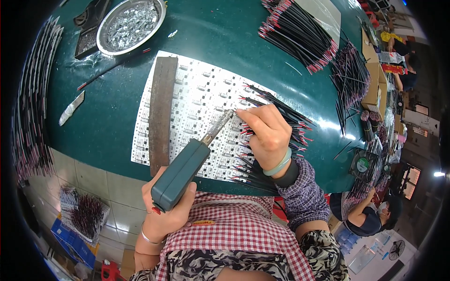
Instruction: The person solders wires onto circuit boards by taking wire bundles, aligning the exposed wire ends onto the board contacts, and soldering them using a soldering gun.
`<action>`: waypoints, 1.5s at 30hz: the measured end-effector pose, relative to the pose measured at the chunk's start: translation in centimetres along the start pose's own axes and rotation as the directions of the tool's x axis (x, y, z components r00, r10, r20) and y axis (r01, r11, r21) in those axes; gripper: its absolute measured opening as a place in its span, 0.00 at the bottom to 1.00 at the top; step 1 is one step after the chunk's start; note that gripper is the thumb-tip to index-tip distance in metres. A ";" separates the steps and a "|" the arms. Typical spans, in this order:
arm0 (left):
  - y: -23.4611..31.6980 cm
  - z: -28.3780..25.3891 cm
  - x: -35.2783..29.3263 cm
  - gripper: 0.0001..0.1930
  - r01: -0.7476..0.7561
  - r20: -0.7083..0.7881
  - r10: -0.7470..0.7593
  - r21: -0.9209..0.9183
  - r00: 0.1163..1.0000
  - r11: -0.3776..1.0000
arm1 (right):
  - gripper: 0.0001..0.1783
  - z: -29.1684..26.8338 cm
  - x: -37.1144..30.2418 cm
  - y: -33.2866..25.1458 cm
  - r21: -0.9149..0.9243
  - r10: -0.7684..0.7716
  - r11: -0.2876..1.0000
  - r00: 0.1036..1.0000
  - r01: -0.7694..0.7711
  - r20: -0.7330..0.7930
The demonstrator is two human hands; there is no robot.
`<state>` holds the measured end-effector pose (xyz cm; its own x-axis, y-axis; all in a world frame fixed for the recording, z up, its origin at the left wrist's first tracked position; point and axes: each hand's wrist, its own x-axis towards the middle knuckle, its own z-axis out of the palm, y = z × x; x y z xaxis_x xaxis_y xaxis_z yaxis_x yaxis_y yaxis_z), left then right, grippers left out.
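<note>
My left hand (176, 218) is closed around a green soldering gun (182, 173). Its metal tip (220, 125) points up and right onto a white panel of small circuit boards (194, 112). Right beside that tip, my right hand (268, 136) pinches the end of a thin wire, mostly hidden by the fingers. Black wires with red and white ends (286, 110) lie along the panel's right side, some reaching under my right hand. A rusty flat metal bar (162, 112) rests across the panel's left part.
A metal bowl of silvery scraps (159, 23) stands at the far left on the green table (211, 37). Bundles of black wires (300, 35) lie at the far right. A small fan (362, 165) sits near the right edge. Another person (375, 215) works at the right.
</note>
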<state>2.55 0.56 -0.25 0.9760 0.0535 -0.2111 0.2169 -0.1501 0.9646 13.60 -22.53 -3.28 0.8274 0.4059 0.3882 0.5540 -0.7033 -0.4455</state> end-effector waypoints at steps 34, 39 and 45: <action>-0.5 -0.7 -1.9 0.09 0.060 -0.146 -0.061 -0.010 0.987 0.998 | 0.31 -0.1 -1.2 -1.8 -0.010 0.039 0.999 0.999 -0.039 0.001; -0.4 -0.8 -1.6 0.09 0.026 -0.134 -0.023 0.025 0.991 0.999 | 0.30 -0.2 -1.3 -1.9 -0.019 0.015 1.000 1.000 -0.015 -0.001; -0.9 -0.6 -1.3 0.08 -0.030 -0.079 0.031 0.015 0.996 0.999 | 0.27 0.1 -1.4 -1.9 -0.045 -0.017 0.999 1.000 0.017 -0.005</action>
<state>1.04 1.22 -0.75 0.9775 0.1271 -0.1681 0.1881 -0.1662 0.9680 11.40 -21.74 -3.05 0.8173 0.4146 0.4001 0.5631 -0.7218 -0.4024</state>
